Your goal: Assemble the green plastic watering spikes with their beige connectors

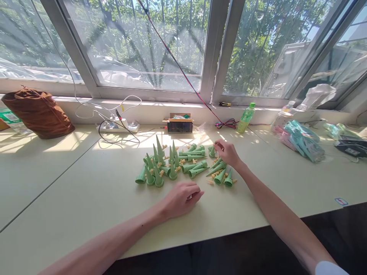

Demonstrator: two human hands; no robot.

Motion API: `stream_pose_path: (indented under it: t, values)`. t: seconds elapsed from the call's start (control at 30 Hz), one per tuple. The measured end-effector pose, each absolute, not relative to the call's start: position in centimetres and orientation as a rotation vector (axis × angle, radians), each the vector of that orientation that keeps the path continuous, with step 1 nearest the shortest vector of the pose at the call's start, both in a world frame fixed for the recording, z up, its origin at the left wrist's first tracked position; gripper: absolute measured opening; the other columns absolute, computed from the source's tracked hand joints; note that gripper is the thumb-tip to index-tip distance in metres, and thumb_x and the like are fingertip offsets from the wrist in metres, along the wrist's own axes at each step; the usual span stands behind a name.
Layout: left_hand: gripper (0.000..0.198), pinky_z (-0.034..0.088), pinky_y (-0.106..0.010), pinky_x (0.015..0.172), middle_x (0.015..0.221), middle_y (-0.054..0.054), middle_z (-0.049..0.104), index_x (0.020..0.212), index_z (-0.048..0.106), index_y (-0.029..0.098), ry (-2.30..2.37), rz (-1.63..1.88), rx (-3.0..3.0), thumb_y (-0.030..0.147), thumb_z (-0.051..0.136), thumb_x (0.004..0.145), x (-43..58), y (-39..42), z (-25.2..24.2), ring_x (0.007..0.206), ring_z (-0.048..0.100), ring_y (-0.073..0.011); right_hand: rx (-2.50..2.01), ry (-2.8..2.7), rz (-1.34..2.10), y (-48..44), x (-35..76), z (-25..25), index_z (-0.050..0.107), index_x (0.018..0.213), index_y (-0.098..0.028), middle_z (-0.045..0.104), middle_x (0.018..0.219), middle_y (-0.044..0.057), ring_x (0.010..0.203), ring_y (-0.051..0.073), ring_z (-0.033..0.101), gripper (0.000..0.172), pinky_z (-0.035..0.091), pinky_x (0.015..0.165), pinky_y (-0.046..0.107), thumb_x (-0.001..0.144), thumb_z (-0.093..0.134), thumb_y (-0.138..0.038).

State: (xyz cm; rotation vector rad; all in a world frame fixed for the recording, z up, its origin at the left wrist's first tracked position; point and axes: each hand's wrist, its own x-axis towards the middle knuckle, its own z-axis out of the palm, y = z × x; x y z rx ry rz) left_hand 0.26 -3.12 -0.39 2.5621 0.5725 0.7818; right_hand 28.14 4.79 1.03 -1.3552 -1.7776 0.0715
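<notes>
Grn cones (187, 167) on desk (86, 198), several uprt at L, others on sides mid & R; sm tan pcs (210, 182) among.

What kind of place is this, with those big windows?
It looks like a workroom, though I can't be sure: there's a long table by the windows, a power strip and lots of green cones.

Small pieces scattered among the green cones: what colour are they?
The small pieces are pale yellowish tan, seen in the head view.
</notes>
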Motion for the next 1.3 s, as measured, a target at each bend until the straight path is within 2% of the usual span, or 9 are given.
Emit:
stream_pose_path:
  t: [0.17, 0.4, 0.63, 0.83, 1.1, 1.23, 1.3]
  values:
    - [0.037, 0.028, -0.025, 0.053, 0.062, 0.001, 0.048, 0.065, 0.054, 0.016, 0.574, 0.768, 2.552, 0.024, 0.046, 0.1, 0.3, -3.1, -0.4, 0.053, 0.037, -0.0091, -1.389, -1.735, 0.088, 4.8, 28.2, 0.7, 0.063, 0.09, -0.018, 0.068, 0.066, 0.003, 0.059, 0.017, 0.061, 0.018, 0.046, 0.06, 0.028, 0.093, 0.053, -0.033]
    - [0.037, 0.029, -0.025, 0.053, 0.061, 0.001, 0.048, 0.063, 0.053, 0.016, 0.602, 0.77, 2.557, 0.024, 0.047, 0.099, 0.3, -3.1, -0.2, 0.054, 0.038, -0.0096, -1.4, -1.712, 0.073, 4.5, 28.3, 0.0, 0.066, 0.101, -0.016, 0.07, 0.069, 0.003, 0.06, 0.018, 0.062, 0.025, 0.05, 0.063, 0.03, 0.092, 0.056, -0.038]
    - [0.038, 0.029, -0.025, 0.052, 0.06, 0.001, 0.045, 0.062, 0.05, 0.017, 0.57, 0.759, 2.559, 0.023, 0.046, 0.099, 0.3, -3.3, -0.1, 0.053, 0.036, -0.0099, -1.37, -1.602, -0.013, 2.6, 27.0, 0.7, 0.061, 0.111, -0.016, 0.069, 0.074, 0.003, 0.055, 0.016, 0.059, 0.03, 0.05, 0.061, 0.03, 0.093, 0.056, -0.039]
    - [0.039, 0.027, -0.025, 0.051, 0.059, 0.002, 0.043, 0.06, 0.044, 0.018, 0.549, 0.765, 2.56, 0.022, 0.046, 0.098, 0.5, -3.4, -0.1, 0.051, 0.034, -0.0096, -1.35, -1.515, -0.149, 1.1, 26.1, 1.6, 0.062, 0.102, -0.017, 0.066, 0.071, 0.002, 0.057, 0.016, 0.059, 0.022, 0.049, 0.061, 0.029, 0.095, 0.054, -0.036]
    - [0.038, 0.027, -0.026, 0.052, 0.059, 0.001, 0.045, 0.06, 0.044, 0.018, 0.536, 0.774, 2.602, 0.022, 0.048, 0.097, 0.7, -3.7, -0.3, 0.051, 0.037, -0.0103, -1.257, -1.671, -0.348, 0.6, 25.7, 1.2, 0.064, 0.094, -0.018, 0.066, 0.073, 0.003, 0.056, 0.015, 0.056, 0.018, 0.046, 0.06, 0.028, 0.098, 0.05, -0.029]
    - [0.037, 0.027, -0.027, 0.051, 0.059, 0.002, 0.044, 0.06, 0.045, 0.018, 0.515, 0.787, 2.619, 0.021, 0.049, 0.097, 0.7, -3.7, -0.5, 0.05, 0.035, -0.0099, -1.209, -1.953, -0.245, 0.3, 23.9, 2.8, 0.064, 0.097, -0.018, 0.067, 0.081, 0.005, 0.057, 0.014, 0.054, 0.019, 0.042, 0.058, 0.026, 0.099, 0.047, -0.026]
    - [0.038, 0.026, -0.027, 0.05, 0.059, 0.002, 0.044, 0.059, 0.044, 0.017, 0.505, 0.787, 2.623, 0.021, 0.049, 0.096, 0.7, -3.6, -0.5, 0.05, 0.035, -0.0095, -1.276, -2.076, -0.143, 0.7, 22.6, 4.1, 0.063, 0.105, -0.016, 0.069, 0.09, 0.006, 0.063, 0.014, 0.057, 0.019, 0.043, 0.063, 0.025, 0.1, 0.046, -0.023]
